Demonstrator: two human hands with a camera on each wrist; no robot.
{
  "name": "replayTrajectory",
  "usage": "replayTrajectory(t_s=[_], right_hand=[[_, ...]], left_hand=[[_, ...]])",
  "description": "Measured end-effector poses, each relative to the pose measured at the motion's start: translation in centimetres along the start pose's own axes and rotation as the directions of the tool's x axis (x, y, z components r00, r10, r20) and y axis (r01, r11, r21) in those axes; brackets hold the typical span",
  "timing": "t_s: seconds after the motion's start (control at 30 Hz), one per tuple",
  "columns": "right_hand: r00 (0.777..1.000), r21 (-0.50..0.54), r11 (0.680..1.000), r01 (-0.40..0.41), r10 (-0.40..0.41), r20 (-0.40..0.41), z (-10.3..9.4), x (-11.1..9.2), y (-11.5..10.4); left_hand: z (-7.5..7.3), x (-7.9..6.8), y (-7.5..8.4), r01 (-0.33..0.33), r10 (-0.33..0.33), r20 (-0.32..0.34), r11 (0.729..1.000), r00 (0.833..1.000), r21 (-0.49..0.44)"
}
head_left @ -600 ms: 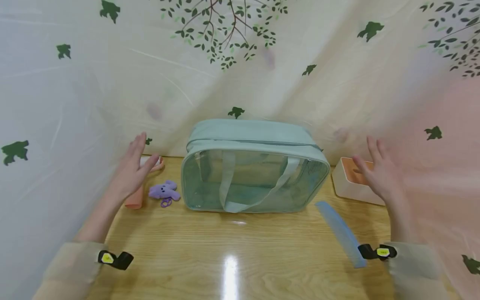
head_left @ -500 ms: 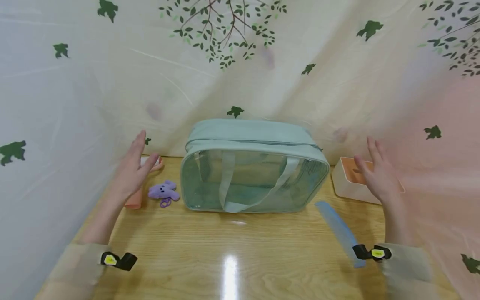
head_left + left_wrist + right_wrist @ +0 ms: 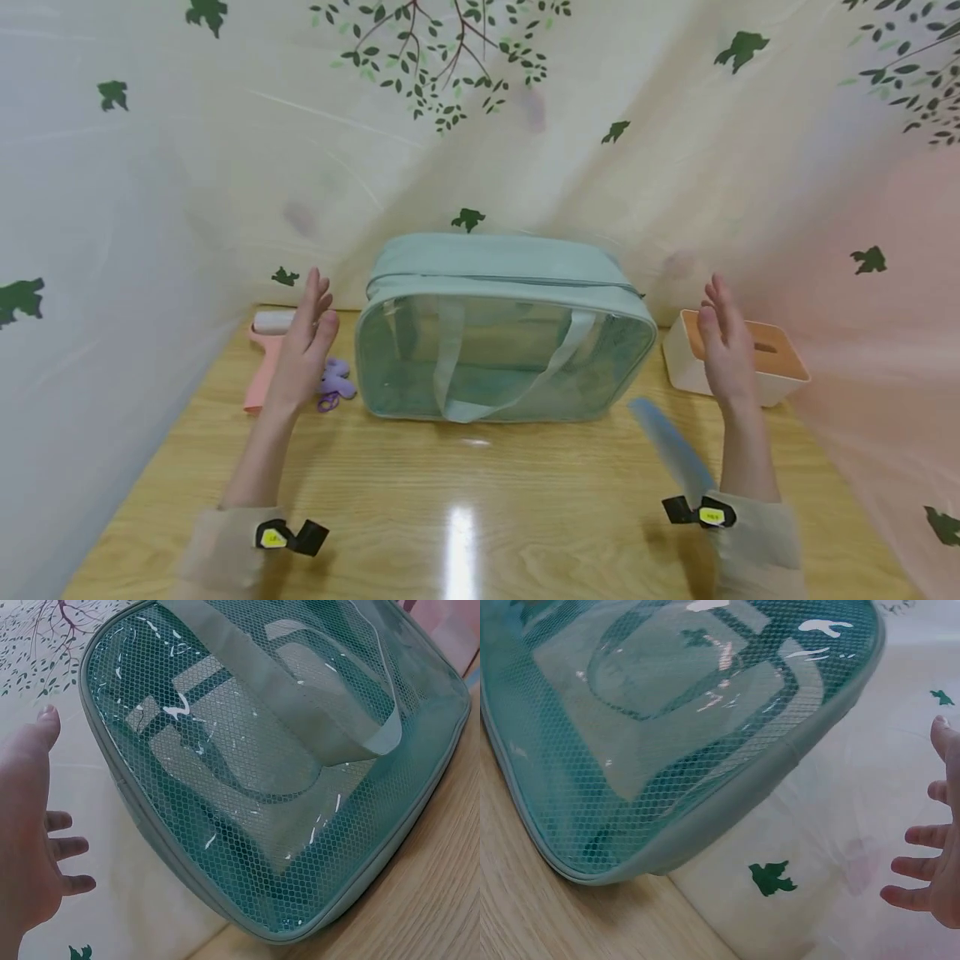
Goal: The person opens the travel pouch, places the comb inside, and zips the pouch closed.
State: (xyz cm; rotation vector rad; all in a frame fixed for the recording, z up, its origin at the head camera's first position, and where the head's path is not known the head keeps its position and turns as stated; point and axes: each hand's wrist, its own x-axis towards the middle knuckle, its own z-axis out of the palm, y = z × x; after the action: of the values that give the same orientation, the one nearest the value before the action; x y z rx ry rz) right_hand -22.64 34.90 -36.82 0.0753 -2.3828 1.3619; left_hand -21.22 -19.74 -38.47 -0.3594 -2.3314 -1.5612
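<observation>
A pale green bag (image 3: 502, 333) with a see-through front stands upright at the far middle of the wooden table (image 3: 390, 500), its strap (image 3: 472, 411) hanging down the near side. The left hand (image 3: 300, 358) is raised left of the bag, fingers and thumb extended, holding nothing and apart from the bag; in the head view it partly covers a purple toy (image 3: 337, 379), with a pink-handled lint roller (image 3: 264, 367) farther left. The right hand (image 3: 729, 354) is raised to the bag's right, fingers likewise extended and holding nothing, in front of a white box with an orange top (image 3: 776, 360); a blue strip (image 3: 667, 437) lies slantwise nearer, between that box and the table's near side
</observation>
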Motion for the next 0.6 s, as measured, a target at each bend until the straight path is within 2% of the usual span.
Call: replayTrajectory(t_s=[0.17, 0.3, 0.47, 0.6], right_hand=[[0.998, 0.057, 0.997, 0.055, -0.055, -0.01, 1.3, 0.3, 0.1], [0.995, 0.124, 0.988, 0.095, -0.097, 0.013, 2.4, 0.3, 0.7], [0.992, 0.141, 0.989, 0.037, -0.053, 0.111, 3.5, 0.1, 0.9], [0.977, 0.14, 0.99, -0.032, 0.001, 0.211, 4.0, -0.1, 1.1]], left_hand=[[0.8, -0.4, -0.4, -0.011, 0.012, 0.036, 0.999, 0.999, -0.041], [1.4, -0.5, -0.9, -0.043, 0.05, 0.122, 0.997, 0.991, -0.056], [1.5, -0.6, -1.2, -0.048, 0.049, 0.21, 0.999, 0.977, -0.009], [1.3, -0.4, -1.3, -0.042, 0.035, 0.259, 0.999, 0.965, 0.022]])
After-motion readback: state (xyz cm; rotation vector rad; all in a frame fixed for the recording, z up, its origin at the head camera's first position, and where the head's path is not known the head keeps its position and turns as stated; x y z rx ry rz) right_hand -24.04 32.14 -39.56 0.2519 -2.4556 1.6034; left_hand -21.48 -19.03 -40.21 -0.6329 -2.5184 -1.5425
